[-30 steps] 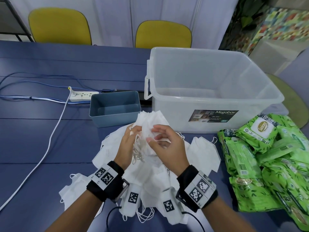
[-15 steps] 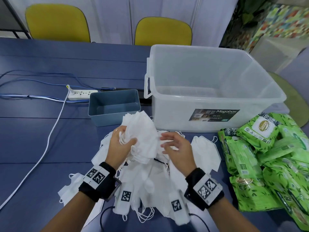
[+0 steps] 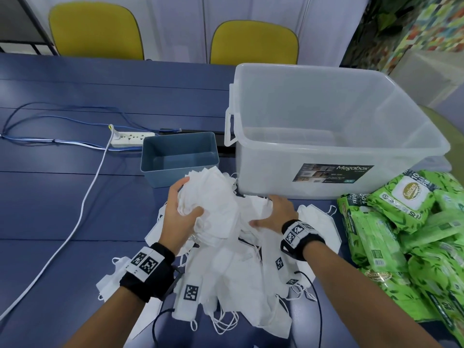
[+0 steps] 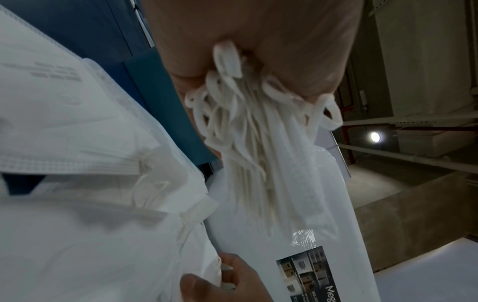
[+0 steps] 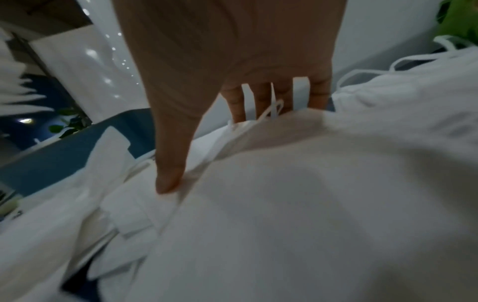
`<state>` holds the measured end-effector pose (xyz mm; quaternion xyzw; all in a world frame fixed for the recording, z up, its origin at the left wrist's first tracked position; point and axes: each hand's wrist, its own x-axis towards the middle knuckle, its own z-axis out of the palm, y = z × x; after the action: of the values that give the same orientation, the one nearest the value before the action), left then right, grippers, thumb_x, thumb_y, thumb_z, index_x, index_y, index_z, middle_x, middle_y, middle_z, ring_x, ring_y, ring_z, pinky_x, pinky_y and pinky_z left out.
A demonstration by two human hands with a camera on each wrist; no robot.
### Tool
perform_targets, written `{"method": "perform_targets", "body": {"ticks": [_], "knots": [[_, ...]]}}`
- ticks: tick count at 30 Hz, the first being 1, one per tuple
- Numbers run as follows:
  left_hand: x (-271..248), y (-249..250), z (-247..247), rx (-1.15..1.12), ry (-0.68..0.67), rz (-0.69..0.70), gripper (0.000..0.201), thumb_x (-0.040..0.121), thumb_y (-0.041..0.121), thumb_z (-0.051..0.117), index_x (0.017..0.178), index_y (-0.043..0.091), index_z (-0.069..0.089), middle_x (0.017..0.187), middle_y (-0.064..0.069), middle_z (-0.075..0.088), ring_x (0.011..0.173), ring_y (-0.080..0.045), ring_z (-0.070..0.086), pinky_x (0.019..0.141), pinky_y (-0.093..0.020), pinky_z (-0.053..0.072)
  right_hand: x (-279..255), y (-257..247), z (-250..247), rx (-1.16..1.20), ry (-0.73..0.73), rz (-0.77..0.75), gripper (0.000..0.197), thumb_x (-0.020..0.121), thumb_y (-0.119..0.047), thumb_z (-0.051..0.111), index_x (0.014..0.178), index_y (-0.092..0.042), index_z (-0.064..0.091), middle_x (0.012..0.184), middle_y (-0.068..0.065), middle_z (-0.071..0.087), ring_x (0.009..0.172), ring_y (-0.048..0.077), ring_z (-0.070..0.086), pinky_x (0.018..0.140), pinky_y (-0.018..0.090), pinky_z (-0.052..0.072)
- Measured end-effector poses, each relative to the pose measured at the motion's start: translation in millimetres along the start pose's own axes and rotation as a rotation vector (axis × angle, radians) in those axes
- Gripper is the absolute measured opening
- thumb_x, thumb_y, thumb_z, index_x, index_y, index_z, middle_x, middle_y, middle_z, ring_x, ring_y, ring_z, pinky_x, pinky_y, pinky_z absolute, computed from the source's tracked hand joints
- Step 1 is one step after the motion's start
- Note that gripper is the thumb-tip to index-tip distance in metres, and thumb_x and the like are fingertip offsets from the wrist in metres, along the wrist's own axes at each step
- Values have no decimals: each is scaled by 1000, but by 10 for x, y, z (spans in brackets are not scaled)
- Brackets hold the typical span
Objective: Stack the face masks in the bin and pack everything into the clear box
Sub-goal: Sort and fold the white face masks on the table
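A big loose heap of white face masks (image 3: 226, 280) lies on the blue worktop (image 3: 50, 222), nearest the person; there are too many, piled on each other, to count. On the heap, the left hand (image 3: 179, 217) has its fingers (image 3: 179, 188) and thumb curled round a thick bunch of masks (image 3: 211, 204) held up above the pile. In the left wrist view the ear loops (image 4: 248, 114) of that bunch hang out of the palm. The right hand (image 3: 276, 214) lies on the right part of the heap with its fingers (image 5: 236, 102) straight and spread, and the thumb pressing the cloth. Right of the heap sits a pile of green wet-wipe packs (image 3: 406, 247), cut off by the picture edge, so the number is unclear. Just behind the heap stands one small blue bin (image 3: 153, 167); nothing shows inside it. Behind and right of the heap stands one clear box (image 3: 326, 136) with a Megabox label, with nothing showing inside. Left of the bin lies a white power strip (image 3: 131, 138) with cables. Farthest back are two yellow chairs (image 3: 95, 31).
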<state>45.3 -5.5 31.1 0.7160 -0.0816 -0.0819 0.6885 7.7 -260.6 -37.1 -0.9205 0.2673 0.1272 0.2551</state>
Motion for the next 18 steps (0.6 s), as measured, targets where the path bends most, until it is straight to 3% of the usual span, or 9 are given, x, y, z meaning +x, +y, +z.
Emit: {"method": "perform_targets", "body": {"ticks": [3,5,7,9,11,12,14,18], "knots": [[29,-28,-15,7,9,-3,65,64,7,59,119,38,45,125,16,50,120,-13,48,100,-31,42,28,-41,5,-30,-76,5,92,55,-58,83,131,-25,43,133,1,49,127,25,43,103,41,40],[47,-43,-40,10,18,-6,65,64,7,59,118,40,46,126,16,50,122,-14,47,103,-34,41,54,-13,-6,76,-112,1,83,60,-48,86,127,-18,48,128,2,55,120,23,51,97,33,44],[62,-54,-64,6,24,-13,65,64,8,59,118,42,46,125,19,50,121,-12,48,101,-33,41,45,26,-48,144,-88,-18,73,66,-39,85,126,-13,54,127,3,57,118,22,52,94,27,41],[71,-59,-85,-4,30,-20,64,64,9,59,118,41,46,122,21,50,117,-6,49,97,-29,42,26,68,-103,237,-58,-27,61,71,-31,83,124,-12,59,119,4,60,114,23,54,92,27,41],[74,-60,-93,-26,41,-27,64,64,9,58,119,37,45,119,22,50,111,1,50,92,-24,43,4,154,-173,425,-26,-42,39,71,-20,84,106,-13,68,101,4,67,99,23,61,80,26,46],[73,-64,-94,-32,47,-28,64,63,9,58,121,35,45,118,21,50,110,2,50,90,-22,43,-41,186,-230,519,-5,-59,26,71,-14,83,92,-16,68,90,1,68,89,20,62,71,20,47],[72,-76,-91,-36,54,-32,64,63,10,58,122,32,45,118,20,50,109,1,50,89,-21,43,-111,218,-312,622,3,-79,23,72,-6,82,82,-19,65,81,-3,65,76,13,59,62,12,43],[69,-74,-35,-43,56,-41,64,63,10,58,122,32,46,119,14,52,111,-8,51,90,-24,43,-193,138,-280,608,-96,-82,30,72,-12,83,98,-6,70,93,4,69,84,15,62,75,25,47]]}}
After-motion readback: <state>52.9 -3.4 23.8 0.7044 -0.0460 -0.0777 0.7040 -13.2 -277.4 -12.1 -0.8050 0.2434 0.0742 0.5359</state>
